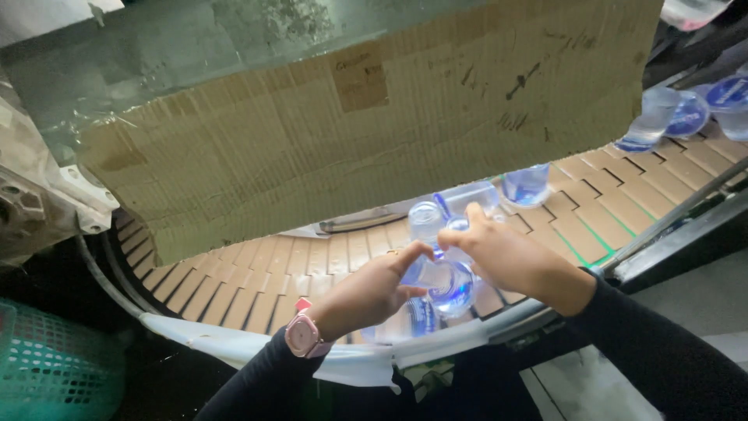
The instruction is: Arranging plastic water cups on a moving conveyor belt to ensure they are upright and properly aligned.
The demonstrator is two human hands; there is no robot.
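Left hand [374, 288] w/ pink watch [304, 335] & right hand [506, 261], centre frame, fingers clenched on sealed water cups [444, 284] over conveyor [257, 273]. Cups prob light, thin plastic, slippery; grip sidewalls. More cups [686, 109] upper right; cardboard sheet [374, 109] beyond.

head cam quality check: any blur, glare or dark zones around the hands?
Head view: left hand and right hand are softly motion-blurred on clear plastic cups, which show blue-white glare. The cardboard sheet is evenly lit. Lower corners and the green basket sit in deep shadow. Conveyor belt edges bow from wide-angle distortion.
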